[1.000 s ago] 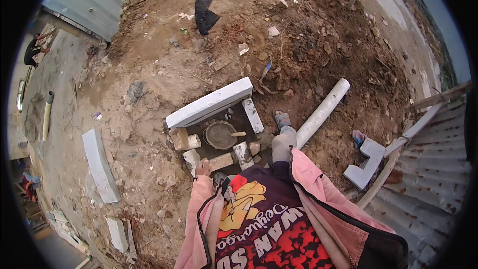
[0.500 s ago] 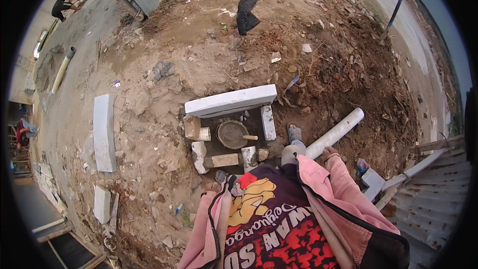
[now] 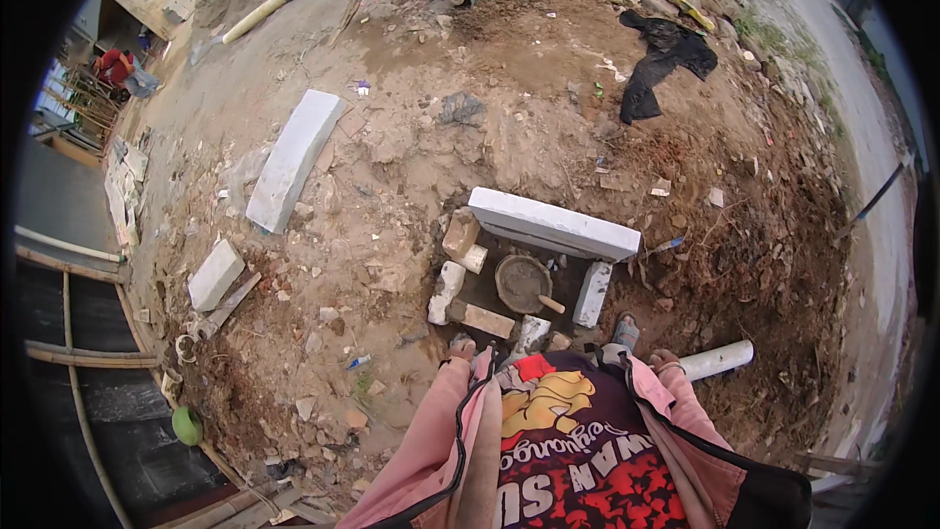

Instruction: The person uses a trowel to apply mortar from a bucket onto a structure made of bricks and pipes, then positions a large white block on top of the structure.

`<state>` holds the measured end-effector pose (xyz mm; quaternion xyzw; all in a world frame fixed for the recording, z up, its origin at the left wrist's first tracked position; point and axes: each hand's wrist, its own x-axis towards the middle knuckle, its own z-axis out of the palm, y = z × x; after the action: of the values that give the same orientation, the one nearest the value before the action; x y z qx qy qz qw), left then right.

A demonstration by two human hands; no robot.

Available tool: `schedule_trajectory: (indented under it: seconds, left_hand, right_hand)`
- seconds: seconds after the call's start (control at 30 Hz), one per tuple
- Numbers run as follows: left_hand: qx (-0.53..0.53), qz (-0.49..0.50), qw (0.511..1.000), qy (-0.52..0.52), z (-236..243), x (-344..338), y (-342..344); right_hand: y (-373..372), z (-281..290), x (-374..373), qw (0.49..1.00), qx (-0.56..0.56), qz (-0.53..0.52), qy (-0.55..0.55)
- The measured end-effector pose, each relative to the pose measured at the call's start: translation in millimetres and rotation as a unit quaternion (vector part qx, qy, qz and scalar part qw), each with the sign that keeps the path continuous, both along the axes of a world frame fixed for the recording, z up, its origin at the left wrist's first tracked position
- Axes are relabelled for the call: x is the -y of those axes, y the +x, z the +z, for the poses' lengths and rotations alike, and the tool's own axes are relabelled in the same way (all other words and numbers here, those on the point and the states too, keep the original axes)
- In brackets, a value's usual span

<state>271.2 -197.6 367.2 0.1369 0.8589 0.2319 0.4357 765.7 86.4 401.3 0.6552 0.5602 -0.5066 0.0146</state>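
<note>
My left hand (image 3: 462,348) is low by the near left corner of a small rectangle of blocks, beside my foot. Its fingers are too small and partly hidden to read. My right hand (image 3: 664,360) is near the left end of a white pipe (image 3: 720,360); I cannot tell whether it touches it. Inside the rectangle sits a round bowl of grey mortar (image 3: 522,280) with a wooden-handled tool (image 3: 551,304) in it. A long white block (image 3: 553,225) forms the far side and a shorter white block (image 3: 591,294) the right. A brick (image 3: 489,320) lies along the near side.
A long pale block (image 3: 294,162) and a shorter block (image 3: 215,274) lie on rough soil to the left. Black cloth (image 3: 666,59) is spread far right. A dark framed pit or panel (image 3: 98,411) borders the lower left. A person in red (image 3: 116,67) bends far left.
My view has turned left, so the block rectangle appears farther right. My left hand and sleeve show more fully, and my right hand stays near the pipe. The bowl and blocks look unmoved.
</note>
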Motion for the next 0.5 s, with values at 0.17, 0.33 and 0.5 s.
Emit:
schedule_trajectory:
  seconds: [0.17,0.33,0.5]
  left_hand:
    - [0.008,-0.023,0.999,0.044,17.6,-47.8,14.2]
    - [-0.002,-0.018,0.996,0.087,15.0,-55.9,16.4]
    - [0.043,-0.017,0.999,-0.017,-3.3,-9.2,12.6]
  right_hand:
    - [-39.3,30.2,-16.2,0.999,-0.025,-0.027,-0.02]
    - [-30.3,12.8,-31.1,0.999,-0.006,0.041,0.026]
    - [-43.7,23.5,-8.2,0.976,0.107,0.186,0.016]
